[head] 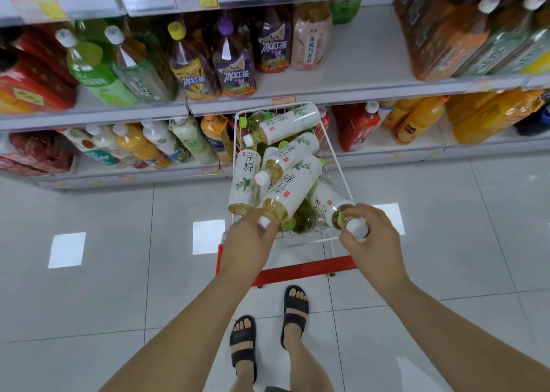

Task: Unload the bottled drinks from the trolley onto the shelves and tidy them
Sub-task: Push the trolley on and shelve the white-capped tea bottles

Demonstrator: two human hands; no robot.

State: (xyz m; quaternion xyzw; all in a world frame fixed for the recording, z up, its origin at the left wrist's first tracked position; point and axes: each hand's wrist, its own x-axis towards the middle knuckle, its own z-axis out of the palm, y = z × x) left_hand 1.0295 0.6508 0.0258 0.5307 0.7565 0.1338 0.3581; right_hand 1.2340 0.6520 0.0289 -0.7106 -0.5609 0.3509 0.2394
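Left hand grips the neck of one tea bottle at the near edge of the trolley. Right hand is curled round the cap end of a second bottle at the near right corner. Both bottles lie on the heap. Judged: full plastic bottles, moderately heavy, stiff, smooth sleeves likely slick; the neck under the cap gives the surest hold. Count: about nine white-sleeved bottles visible, possibly more hidden beneath; one trolley.
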